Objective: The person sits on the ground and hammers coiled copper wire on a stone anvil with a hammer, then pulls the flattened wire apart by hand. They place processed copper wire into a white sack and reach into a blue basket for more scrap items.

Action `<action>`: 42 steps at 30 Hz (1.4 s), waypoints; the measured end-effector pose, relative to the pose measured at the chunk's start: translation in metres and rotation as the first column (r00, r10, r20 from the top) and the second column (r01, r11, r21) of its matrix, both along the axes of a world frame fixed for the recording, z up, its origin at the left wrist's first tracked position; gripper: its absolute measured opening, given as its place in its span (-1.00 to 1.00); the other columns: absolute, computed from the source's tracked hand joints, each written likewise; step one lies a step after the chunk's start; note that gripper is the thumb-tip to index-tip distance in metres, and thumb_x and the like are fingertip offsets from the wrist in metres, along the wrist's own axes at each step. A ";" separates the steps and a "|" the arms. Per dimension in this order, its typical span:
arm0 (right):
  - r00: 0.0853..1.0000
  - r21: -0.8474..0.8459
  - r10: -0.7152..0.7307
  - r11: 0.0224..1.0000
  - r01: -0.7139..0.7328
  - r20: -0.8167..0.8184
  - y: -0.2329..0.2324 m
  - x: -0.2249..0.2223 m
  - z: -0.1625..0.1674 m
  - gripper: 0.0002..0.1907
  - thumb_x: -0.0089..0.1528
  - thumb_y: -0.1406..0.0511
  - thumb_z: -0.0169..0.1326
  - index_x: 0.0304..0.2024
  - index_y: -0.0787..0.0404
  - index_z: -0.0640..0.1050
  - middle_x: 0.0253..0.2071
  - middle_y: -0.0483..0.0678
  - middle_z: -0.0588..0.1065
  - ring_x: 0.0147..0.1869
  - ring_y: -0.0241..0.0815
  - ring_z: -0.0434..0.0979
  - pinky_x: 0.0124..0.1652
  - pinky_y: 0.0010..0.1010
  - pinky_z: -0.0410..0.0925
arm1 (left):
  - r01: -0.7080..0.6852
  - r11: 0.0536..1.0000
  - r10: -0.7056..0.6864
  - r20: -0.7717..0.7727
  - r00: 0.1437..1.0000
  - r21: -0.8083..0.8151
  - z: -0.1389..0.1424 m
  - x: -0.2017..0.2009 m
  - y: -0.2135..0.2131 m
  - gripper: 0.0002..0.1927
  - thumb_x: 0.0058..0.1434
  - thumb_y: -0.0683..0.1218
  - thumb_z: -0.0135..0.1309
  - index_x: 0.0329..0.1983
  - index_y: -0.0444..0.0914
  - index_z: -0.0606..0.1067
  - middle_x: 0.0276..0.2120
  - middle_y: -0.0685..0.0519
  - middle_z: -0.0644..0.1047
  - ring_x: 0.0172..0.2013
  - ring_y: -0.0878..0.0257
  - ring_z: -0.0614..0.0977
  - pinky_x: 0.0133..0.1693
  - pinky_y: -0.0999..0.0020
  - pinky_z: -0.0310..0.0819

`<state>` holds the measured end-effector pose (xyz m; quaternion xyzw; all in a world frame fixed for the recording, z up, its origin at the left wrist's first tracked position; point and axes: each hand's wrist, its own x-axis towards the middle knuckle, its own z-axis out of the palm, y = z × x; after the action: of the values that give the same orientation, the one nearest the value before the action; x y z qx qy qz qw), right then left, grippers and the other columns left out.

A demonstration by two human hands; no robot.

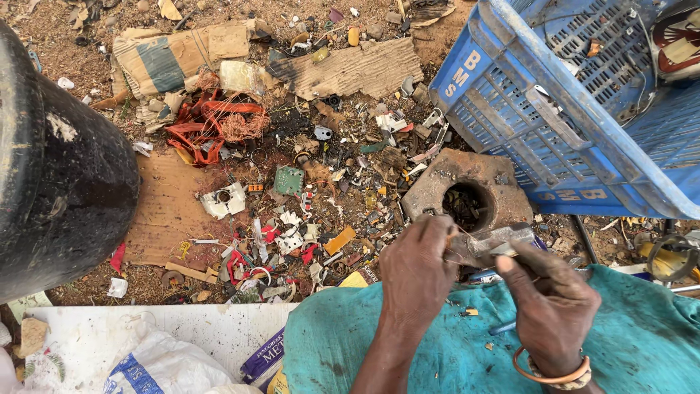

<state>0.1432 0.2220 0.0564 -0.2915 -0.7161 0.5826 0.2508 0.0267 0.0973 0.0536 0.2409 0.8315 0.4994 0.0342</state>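
Hands meet over your lap: your left hand pinches thin wire, your right hand pinches a small grey metal part, just before the holed metal block. Part looks undivided; stripped scrap litters the ground.

The things are carried by bare sandy ground. Just beyond the fingers a rusty metal block with a round hole is set on the ground. To the left of the fingers, broken plastic and metal scrap is scattered, with a small green circuit board among it. Farther left, a flat brown cardboard sheet is laid, and a tangle of orange wire is seen beyond it. Far beyond the fingers a torn corrugated cardboard piece is lying. Beyond the fingers to the right, a blue plastic crate is rested on the ground.
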 end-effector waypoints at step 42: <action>0.981 -0.801 -0.036 0.583 -0.134 -0.190 0.012 -0.023 -0.021 -0.61 0.25 0.53 0.04 0.15 0.33 0.52 -0.04 0.04 0.57 0.10 -0.08 0.58 0.17 -0.18 0.46 | -0.227 0.684 -0.277 0.534 0.798 0.694 -0.024 -0.013 -0.030 -0.77 0.47 0.02 0.03 -0.10 -0.24 0.40 -0.42 0.16 0.43 -0.49 0.46 0.40 -0.51 0.54 0.27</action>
<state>0.1202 0.2338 0.0352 -0.2980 -0.3529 0.8759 0.1397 0.0133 0.0673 0.0300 0.0748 0.5031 0.8363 0.2047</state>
